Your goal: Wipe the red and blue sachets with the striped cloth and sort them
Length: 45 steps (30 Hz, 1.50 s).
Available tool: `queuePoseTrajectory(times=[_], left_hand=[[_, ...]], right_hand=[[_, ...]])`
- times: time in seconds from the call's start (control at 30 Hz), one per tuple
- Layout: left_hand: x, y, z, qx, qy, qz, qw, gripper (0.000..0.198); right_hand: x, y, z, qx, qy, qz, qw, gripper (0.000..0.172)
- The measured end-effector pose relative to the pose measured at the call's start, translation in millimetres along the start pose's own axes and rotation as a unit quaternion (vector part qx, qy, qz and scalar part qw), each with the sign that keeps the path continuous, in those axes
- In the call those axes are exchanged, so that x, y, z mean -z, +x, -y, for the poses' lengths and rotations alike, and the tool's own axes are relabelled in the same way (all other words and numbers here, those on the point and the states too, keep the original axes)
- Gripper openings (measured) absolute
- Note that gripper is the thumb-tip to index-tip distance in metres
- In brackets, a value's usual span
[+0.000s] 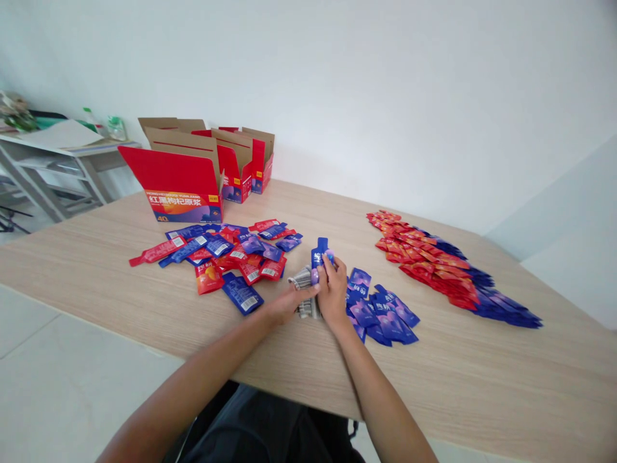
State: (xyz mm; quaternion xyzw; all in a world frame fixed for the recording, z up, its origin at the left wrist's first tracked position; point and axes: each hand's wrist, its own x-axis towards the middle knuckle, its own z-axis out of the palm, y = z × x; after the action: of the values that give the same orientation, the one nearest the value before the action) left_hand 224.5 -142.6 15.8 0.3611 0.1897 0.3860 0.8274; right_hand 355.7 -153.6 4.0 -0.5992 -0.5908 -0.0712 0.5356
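My right hand (332,289) is closed around an upright stack of blue sachets (318,254) in the middle of the wooden table (482,386). My left hand (289,303) presses its fingers against the left side of the same stack, where silver sachet edges (303,280) show. A loose heap of blue and red sachets (226,254) lies just left of my hands. A smaller spread of blue sachets (385,315) lies right beside my right hand.
A long overlapped row of red and blue sachets (443,267) runs along the right of the table. Open red cartons (186,186) stand at the back left. A grey shelf unit (58,161) stands beyond the table's left end.
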Motion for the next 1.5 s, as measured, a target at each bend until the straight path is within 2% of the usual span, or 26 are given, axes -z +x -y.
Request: queuePoseTrajectory(times=[0.1, 0.17, 0.3, 0.37, 0.47, 0.6, 0.7, 0.8, 0.9, 0.97, 1.07, 1.2, 1.3, 1.4, 1.5], left_hand=[[1.5, 5, 0, -0.062, 0.035, -0.077, 0.995, 0.048], [7.0, 10, -5, -0.085, 0.036, -0.125, 0.988, 0.043], [23.7, 21, -23, -0.108, 0.023, -0.183, 0.977, 0.035], [30.6, 25, -32, -0.125, 0.014, -0.210, 0.970, 0.035], [35.4, 27, -47, -0.155, 0.001, -0.233, 0.960, 0.035], [35.2, 25, -60, -0.180, -0.023, -0.215, 0.960, 0.040], [34.2, 24, -60, -0.173, -0.032, -0.217, 0.960, 0.050], [33.2, 25, -56, -0.161, -0.037, -0.241, 0.956, 0.052], [30.9, 25, -51, -0.148, -0.060, -0.273, 0.949, 0.040], [27.7, 24, -50, -0.103, -0.083, -0.266, 0.955, 0.026], [20.1, 18, -49, -0.019, -0.096, -0.223, 0.970, 0.011], [8.7, 8, -44, 0.053, -0.096, -0.181, 0.977, 0.018], [2.8, 2, -38, 0.077, -0.101, -0.151, 0.980, 0.025], [-0.7, -1, -31, 0.074, -0.135, -0.096, 0.983, 0.034], [-3.5, -3, -28, 0.044, -0.174, -0.059, 0.982, 0.042]], right_hand=[[-5, 2, -3, -0.025, 0.086, 0.021, 0.996, 0.045], [-5, 6, -10, -0.061, 0.113, 0.009, 0.992, 0.049], [8, 17, -35, -0.126, 0.012, -0.019, 0.992, 0.057], [18, 19, -48, -0.138, -0.044, 0.001, 0.989, 0.056], [29, 15, -55, -0.160, -0.141, 0.066, 0.975, 0.047], [30, 6, -42, -0.177, -0.244, 0.179, 0.936, 0.044], [24, 4, -26, -0.169, -0.279, 0.246, 0.913, 0.037], [18, 6, -15, -0.162, -0.283, 0.273, 0.905, 0.031], [18, 9, -14, -0.158, -0.266, 0.259, 0.915, 0.022], [21, 12, -19, -0.154, -0.244, 0.229, 0.930, 0.024], [28, 18, -29, -0.147, -0.203, 0.164, 0.954, 0.028], [30, 23, -34, -0.137, -0.144, 0.058, 0.978, 0.042], [25, 20, -20, -0.106, -0.094, 0.001, 0.990, 0.045], [16, 10, 3, -0.057, -0.044, 0.007, 0.997, 0.041], [4, -3, 23, 0.020, 0.007, 0.079, 0.997, 0.035]])
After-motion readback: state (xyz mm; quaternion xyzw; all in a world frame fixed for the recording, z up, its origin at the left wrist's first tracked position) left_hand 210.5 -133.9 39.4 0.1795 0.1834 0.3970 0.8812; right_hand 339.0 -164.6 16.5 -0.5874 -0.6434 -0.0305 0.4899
